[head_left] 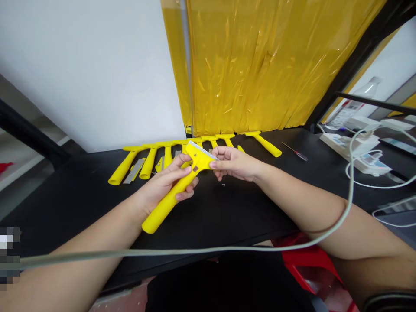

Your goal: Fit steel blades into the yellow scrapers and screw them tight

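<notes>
A yellow scraper with a metal blade along its wide head is held up over the black table. My left hand is wrapped round its neck and upper handle. At the right end of the head, my right hand pinches the corner beside the blade. On the table below my right fingers lies a tiny screw. Behind my hands stretches a row of several yellow scraper handles. A loose metal blade piece lies between two of them on the left.
A screwdriver lies on the black table to the right, past a separate yellow handle. Farther right are a white power strip and a plastic bottle. A pale cable crosses in front of my arms.
</notes>
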{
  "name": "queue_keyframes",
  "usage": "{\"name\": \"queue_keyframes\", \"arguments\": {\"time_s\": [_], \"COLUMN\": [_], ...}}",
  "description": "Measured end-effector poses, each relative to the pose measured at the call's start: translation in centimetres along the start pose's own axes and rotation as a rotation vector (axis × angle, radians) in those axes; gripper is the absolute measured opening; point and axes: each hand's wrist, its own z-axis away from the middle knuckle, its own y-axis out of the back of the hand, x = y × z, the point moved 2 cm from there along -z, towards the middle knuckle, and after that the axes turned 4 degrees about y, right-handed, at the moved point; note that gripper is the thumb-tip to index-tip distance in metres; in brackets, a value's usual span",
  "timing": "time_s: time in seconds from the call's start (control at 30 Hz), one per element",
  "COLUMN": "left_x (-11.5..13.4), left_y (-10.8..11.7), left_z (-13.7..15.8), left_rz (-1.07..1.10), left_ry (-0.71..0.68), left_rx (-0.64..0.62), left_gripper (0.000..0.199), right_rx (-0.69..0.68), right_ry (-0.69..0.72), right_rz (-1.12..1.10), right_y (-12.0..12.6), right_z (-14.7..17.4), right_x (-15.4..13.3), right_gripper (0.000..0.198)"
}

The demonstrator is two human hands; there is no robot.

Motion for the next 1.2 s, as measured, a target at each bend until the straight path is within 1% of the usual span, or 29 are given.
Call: {"name": "queue_keyframes", "arguments": {"time_s": [0.13, 0.27, 0.37, 0.43, 0.5, 0.57, 0.63, 0.67, 0.7, 0.73, 0.77, 0.83, 0.93, 1.0, 1.1, 1.17, 1.2], "left_x": [0.1, 0.6, 0.8, 0.9, 0.9, 0.9, 0.9, 0.9, 0.9, 1.0, 1.0, 1.1, 1.2, 1.2, 1.2, 1.2, 1.2], "left_y": [-0.2, -0.7, -0.9, -0.9, -0.8, -0.6, -0.4, -0.4, -0.3, -0.2, -0.1, 0.0, 0.1, 0.2, 0.3, 0.4, 0.4], "left_z": [0.2, 0.5, 0.4, 0.4, 0.3, 0.3, 0.3, 0.3, 0.3, 0.2, 0.1, 0.0, -0.1, -0.1, -0.1, -0.1, -0.1], "left_rz": [-0.058, -0.088, -0.074, -0.069, -0.077, -0.091, -0.103, -0.107, -0.111, -0.114, -0.117, -0.118, -0.123, -0.140, -0.168, -0.180, -0.184], "left_ry": [-0.029, -0.032, -0.043, -0.051, -0.054, -0.056, -0.062, -0.066, -0.073, -0.080, -0.089, -0.111, -0.131, -0.130, -0.123, -0.122, -0.125], "left_rx": [0.017, 0.069, 0.102, 0.112, 0.121, 0.134, 0.154, 0.166, 0.180, 0.193, 0.204, 0.216, 0.220, 0.219, 0.215, 0.214, 0.215], "left_gripper": [0.040, 0.037, 0.039, 0.040, 0.040, 0.040, 0.040, 0.040, 0.041, 0.041, 0.041, 0.041, 0.041, 0.040, 0.039, 0.038, 0.038], "right_rx": [0.033, 0.062, 0.112, 0.175, 0.325, 0.558, 0.830, 0.948, 1.022, 1.069, 1.059, 0.993, 0.902, 0.908, 0.977, 1.045, 1.077], "right_ry": [0.053, 0.107, 0.137, 0.182, 0.231, 0.191, 0.058, -0.051, -0.182, -0.337, -0.421, -0.534, -0.611, -0.614, -0.569, -0.474, -0.395], "right_rz": [0.044, 0.207, 0.390, 0.589, 0.842, 1.000, 1.128, 1.196, 1.226, 1.195, 1.157, 1.070, 0.945, 0.900, 0.869, 0.854, 0.844], "right_y": [0.0, 0.5, 1.9, 3.7, 6.6, 10.5, 14.6, 16.6, 18.3, 19.8, 20.9, 22.4, 23.1, 23.2, 23.5, 23.5, 23.5], "right_z": [-0.1, 0.0, 0.5, 1.2, 2.5, 4.5, 6.9, 8.2, 9.3, 10.3, 11.0, 11.7, 11.7, 11.5, 11.2, 11.1, 11.0], "right_x": [0.2, -0.5, -2.1, -3.8, -5.9, -7.8, -9.1, -9.4, -9.4, -9.1, -8.7, -7.4, -5.4, -4.6, -4.4, -4.7, -5.1], "right_gripper": [0.056, 0.054, 0.046, 0.037, 0.028, 0.019, 0.008, 0.006, 0.007, 0.010, 0.013, 0.016, 0.015, 0.016, 0.021, 0.024, 0.025]}}
